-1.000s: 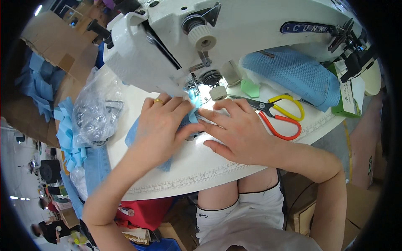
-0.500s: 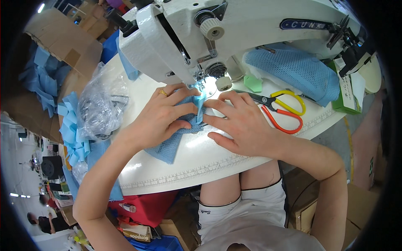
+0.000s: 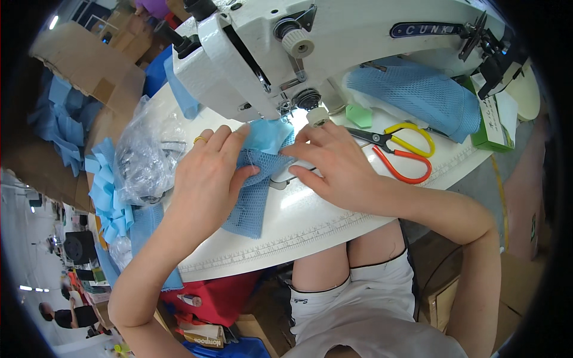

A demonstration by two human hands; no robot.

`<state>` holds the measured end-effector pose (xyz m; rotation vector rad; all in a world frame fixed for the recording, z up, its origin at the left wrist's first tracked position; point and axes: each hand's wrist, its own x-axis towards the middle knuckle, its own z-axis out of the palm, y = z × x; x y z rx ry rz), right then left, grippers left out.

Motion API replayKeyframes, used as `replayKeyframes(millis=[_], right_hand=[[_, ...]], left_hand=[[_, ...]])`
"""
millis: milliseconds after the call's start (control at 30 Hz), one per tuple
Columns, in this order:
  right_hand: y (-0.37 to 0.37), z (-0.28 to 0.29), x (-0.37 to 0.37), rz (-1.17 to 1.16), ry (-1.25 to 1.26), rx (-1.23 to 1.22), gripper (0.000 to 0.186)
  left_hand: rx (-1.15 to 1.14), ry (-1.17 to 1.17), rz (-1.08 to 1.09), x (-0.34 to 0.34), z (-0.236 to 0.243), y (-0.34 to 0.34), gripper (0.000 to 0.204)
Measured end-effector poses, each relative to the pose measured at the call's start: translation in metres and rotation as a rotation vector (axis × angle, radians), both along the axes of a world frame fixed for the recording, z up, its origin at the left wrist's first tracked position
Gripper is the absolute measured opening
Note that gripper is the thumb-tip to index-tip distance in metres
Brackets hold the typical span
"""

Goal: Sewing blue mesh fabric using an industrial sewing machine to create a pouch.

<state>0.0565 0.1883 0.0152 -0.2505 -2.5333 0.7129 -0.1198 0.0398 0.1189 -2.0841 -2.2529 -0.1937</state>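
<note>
Blue mesh fabric (image 3: 248, 206) lies under the sewing machine's (image 3: 224, 65) needle area, its lower corner hanging toward the table's front. A smooth light-blue fabric piece (image 3: 267, 136) sits on top of it, close to the presser foot. My left hand (image 3: 206, 173) grips the mesh at its left side, thumb below and fingers above. On the other side, my right hand (image 3: 337, 164) has its fingers spread, with the index fingertip touching the mesh's right edge and the thumb apart. Just beyond the right hand lie scissors (image 3: 382, 142) with one yellow and one red handle.
A rolled blue mesh piece (image 3: 412, 98) and a green box (image 3: 490, 138) are at the right, near a small green piece (image 3: 359, 116). At left are a clear plastic bag (image 3: 146, 155), light-blue strips (image 3: 110, 197) and a cardboard box (image 3: 89, 65) with blue fabric inside.
The light-blue piece, narrow between my fingers before, now shows as a broader patch. My left hand has drawn back to the left, and the mesh has turned and shifted slightly right.
</note>
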Motion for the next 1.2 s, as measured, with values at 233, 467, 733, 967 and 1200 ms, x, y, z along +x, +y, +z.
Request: replayKeyframes(millis=[233,467,733,967,1200], right_hand=[[-0.003,0.0,-0.007,0.051,0.198,-0.12,0.022],[0.001,-0.003,-0.014,0.142,0.06,-0.193,0.017],[-0.002,-0.011,-0.005,0.084,0.299,-0.051,0.02],[-0.004,-0.002,0.002,0.077,0.258,0.009,0.038],[-0.016,0.001,0.005,-0.019,0.261,-0.061,0.045]], left_hand=[[-0.006,-0.351,-0.002,-0.012,0.006,0.003,0.021],[0.077,-0.034,-0.219,-0.002,0.005,0.007,0.021],[-0.164,-0.274,-0.153,-0.01,0.015,0.011,0.024],[-0.086,-0.109,-0.278,-0.003,0.01,0.006,0.025],[-0.105,-0.182,-0.331,0.011,0.008,0.013,0.036]])
